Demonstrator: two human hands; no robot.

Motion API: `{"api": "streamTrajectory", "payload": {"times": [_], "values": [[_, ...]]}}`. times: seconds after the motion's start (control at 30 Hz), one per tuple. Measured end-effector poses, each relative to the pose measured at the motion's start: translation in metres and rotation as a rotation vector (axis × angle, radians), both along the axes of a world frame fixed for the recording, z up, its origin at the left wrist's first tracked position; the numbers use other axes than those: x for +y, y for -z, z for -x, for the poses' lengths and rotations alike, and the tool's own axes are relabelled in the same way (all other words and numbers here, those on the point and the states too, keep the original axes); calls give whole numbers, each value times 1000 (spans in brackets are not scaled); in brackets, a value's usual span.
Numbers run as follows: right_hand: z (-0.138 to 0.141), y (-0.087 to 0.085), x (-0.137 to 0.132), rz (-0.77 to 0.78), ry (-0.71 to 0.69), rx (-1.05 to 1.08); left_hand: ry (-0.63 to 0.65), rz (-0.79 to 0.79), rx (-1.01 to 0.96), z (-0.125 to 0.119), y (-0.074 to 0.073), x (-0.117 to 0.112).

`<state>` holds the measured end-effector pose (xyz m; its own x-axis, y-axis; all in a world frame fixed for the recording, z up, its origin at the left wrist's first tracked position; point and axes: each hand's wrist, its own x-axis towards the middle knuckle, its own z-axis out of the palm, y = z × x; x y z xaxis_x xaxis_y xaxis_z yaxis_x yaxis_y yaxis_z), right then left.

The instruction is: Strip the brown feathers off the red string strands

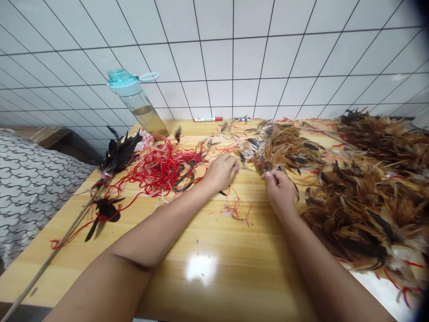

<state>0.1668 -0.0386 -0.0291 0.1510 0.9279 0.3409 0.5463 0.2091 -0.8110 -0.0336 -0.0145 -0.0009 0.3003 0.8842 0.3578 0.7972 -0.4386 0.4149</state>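
My left hand (222,172) is closed, knuckles up, over the middle of the table beside the heap of red string (157,167). What its fingers hold, if anything, is hidden. My right hand (280,191) pinches feathers at the near edge of a loose pile of brown feathers (284,145). Thumb and forefinger are pressed together, and a dark feather shows past the hand's right side. Between and below the hands lies a small tangle of red threads (236,208). Black-handled scissors (183,178) rest partly buried in the string.
Large brown feather bundles (365,214) cover the right side. A stick (56,250) tipped with black feathers (119,154) crosses the left edge. A bottle with a turquoise lid (142,105) and a red marker (208,119) stand and lie by the tiled wall (214,58).
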Motion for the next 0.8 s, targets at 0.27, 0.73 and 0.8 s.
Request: {"api": "streamTrajectory", "payload": {"times": [0.27,0.73,0.8], "values": [[2,-5,-2,-5,-24,47,6,493,-807,-22,-10,-15],[13,-8,-7,23,-132,62,117,734,-999,-30,-13,-23],[14,-8,-7,22,-153,63,131,691,-979,-31,-11,-23]]}}
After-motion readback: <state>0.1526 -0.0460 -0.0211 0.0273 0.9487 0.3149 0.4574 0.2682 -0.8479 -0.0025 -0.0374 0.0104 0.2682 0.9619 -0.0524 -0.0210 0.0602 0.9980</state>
